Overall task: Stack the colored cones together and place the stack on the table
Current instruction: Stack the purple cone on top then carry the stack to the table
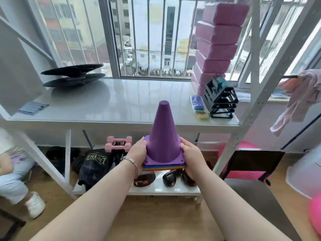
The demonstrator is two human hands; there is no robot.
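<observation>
A stack of cones is held upright in the air in front of the white table, below the level of its top. The purple cone is on top; blue, orange and red base edges show beneath it. My left hand grips the left side of the stacked bases. My right hand grips the right side, fingers wrapped under. The lower cones' bodies are hidden inside the purple one.
On the table: black discs at back left, a pile of pink foam blocks and black triangular handles at right. Pink dumbbells, a black bag and boxing gloves lie on the low shelf. Another person's leg and shoe show at far left.
</observation>
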